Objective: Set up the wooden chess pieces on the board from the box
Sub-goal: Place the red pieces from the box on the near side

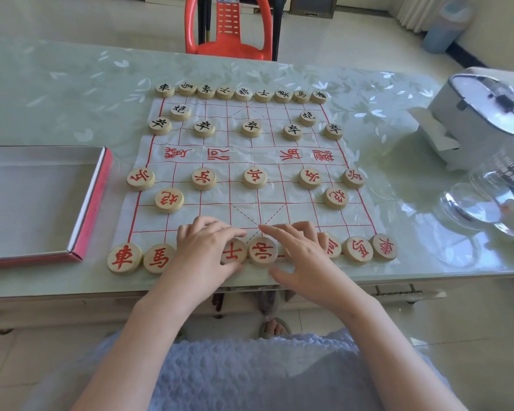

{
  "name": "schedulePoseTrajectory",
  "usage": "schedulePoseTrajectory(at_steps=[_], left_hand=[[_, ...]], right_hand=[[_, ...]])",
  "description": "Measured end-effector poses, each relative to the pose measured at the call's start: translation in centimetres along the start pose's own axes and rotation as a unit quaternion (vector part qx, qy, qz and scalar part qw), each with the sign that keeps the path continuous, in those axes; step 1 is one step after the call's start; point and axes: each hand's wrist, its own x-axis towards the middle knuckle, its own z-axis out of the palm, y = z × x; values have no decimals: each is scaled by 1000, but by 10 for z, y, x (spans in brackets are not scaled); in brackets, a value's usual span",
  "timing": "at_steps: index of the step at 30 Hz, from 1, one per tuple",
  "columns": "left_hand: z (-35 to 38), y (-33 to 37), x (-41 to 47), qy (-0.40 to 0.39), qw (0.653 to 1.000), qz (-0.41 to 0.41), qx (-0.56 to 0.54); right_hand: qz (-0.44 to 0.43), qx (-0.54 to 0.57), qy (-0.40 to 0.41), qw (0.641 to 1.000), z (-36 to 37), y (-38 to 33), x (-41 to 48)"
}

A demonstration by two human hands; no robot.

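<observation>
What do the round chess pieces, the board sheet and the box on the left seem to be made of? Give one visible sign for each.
Chess pieces: pale wood with a smooth, plain finish; the characters are coloured red or black.
Board: a thin white sheet, perhaps plastic film or paper; it lies wrinkled and creased.
Box: probably cardboard; thin folded walls, red outside and white inside.

Your white paper board (279,200) with red lines lies flat, black-lettered wooden discs (251,128) lined along its far rows, red-lettered discs (254,178) along your near rows. Your shallow red-edged box (93,200) sits open just left.
</observation>
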Motion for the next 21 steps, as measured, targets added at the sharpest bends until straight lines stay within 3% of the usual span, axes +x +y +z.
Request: schedulePoseTrajectory(at_steps=[10, 21], left_hand=[[1, -2, -1, -8, 1000, -10, 0], [3, -4, -1, -4, 1000, -8, 4]], right_hand=[[32, -75, 68, 994, 6, 3, 5], [36, -19, 45, 998, 3, 3, 3]])
